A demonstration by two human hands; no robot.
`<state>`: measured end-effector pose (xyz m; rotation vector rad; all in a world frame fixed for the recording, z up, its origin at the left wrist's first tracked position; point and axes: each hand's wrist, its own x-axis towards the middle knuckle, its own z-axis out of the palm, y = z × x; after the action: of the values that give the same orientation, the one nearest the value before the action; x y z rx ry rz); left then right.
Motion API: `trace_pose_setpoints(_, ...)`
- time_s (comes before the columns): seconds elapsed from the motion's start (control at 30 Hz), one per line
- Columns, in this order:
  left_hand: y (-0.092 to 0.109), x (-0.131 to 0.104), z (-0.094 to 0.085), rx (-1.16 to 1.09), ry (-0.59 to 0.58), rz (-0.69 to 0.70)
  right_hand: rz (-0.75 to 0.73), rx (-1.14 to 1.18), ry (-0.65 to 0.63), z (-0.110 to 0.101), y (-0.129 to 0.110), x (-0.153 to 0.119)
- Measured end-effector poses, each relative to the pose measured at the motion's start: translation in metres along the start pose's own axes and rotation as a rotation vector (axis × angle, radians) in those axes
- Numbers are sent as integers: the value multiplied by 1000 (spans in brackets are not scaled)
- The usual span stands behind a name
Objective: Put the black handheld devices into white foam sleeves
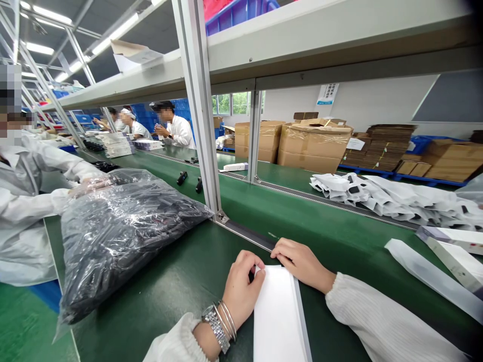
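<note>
A narrow stack of flat white sheets or sleeves (279, 311) lies lengthwise on the green bench in front of me. My left hand (243, 286), with a watch and bangles on its wrist, is closed in a pinch at the stack's far left corner. At the far right corner is my right hand (300, 261), its fingers bent together near the dark rail and its thumb by the stack's edge. Whether anything is between those fingers is hidden. To the right lies a long translucent white sleeve (433, 274), beside white boxes (453, 264).
A large clear bag of dark items (132, 226) fills the bench's left, with a co-worker's hands (94, 183) on it. A metal post (199, 110) rises ahead, under a shelf (320, 45). White-wrapped packets (396, 198) lie beyond the rail, cartons (313, 143) behind.
</note>
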<state>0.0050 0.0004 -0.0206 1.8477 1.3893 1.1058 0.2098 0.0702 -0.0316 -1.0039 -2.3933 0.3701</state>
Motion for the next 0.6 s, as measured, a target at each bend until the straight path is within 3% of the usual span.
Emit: trace_pose_setpoints(0.6,1,1,0,32,-30,-27,-2,-1,4,2,2,-1)
